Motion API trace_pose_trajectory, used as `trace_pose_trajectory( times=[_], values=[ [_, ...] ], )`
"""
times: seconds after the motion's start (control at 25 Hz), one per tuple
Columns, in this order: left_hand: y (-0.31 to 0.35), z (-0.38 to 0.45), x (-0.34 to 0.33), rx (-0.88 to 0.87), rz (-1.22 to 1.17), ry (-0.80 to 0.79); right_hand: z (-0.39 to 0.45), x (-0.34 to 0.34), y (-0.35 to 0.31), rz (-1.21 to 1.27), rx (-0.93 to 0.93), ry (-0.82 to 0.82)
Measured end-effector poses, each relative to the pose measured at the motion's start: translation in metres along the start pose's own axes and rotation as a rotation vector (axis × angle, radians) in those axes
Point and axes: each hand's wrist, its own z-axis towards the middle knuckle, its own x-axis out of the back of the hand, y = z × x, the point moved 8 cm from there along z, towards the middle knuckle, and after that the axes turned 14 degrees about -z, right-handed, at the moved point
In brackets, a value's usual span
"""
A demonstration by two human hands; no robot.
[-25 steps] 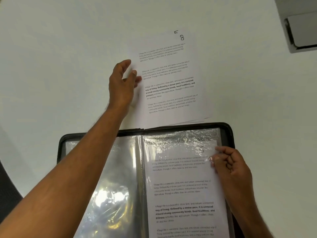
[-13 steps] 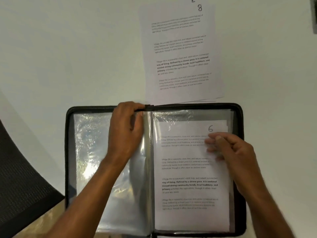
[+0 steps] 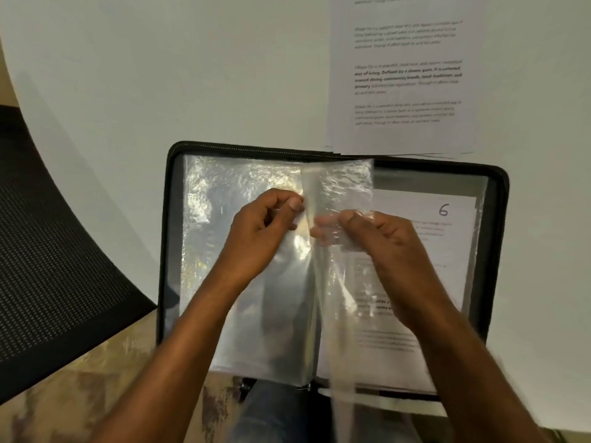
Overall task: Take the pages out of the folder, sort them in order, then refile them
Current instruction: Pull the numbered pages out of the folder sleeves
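A black zip folder point(image 3: 174, 225) lies open on the white table's near edge, its clear plastic sleeves shining. One clear sleeve point(image 3: 339, 187) stands lifted near the spine. My left hand point(image 3: 259, 231) pinches its left edge, and my right hand point(image 3: 380, 238) pinches it from the right. Beneath, on the right side, lies a printed page marked 6 point(image 3: 444, 219) inside a sleeve. A stack of loose printed pages point(image 3: 406, 78) rests on the table just beyond the folder's top edge.
The white table point(image 3: 160, 75) stretches left and behind the folder. A black mesh chair point(image 3: 54, 257) sits at the lower left, off the table. My knee in blue jeans point(image 3: 271, 407) shows under the folder's front edge.
My left hand came back from the loose stack to the folder's spine. Both hands now meet at the middle and lift a clear sleeve. The view has shifted down and left.
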Motion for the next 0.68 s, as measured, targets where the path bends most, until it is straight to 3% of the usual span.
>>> trace_pose_trajectory(
  times=[0.28, 0.68],
  values=[
    [-0.021, -0.011, 0.044, 0.248, -0.230, 0.126, 0.021, -0.072, -0.009, 0.094, 0.020, -0.064],
    [-0.029, -0.016, 0.085, 0.229, -0.192, 0.252, 0.037, -0.114, 0.002, 0.102, 0.082, -0.192]
  ],
)
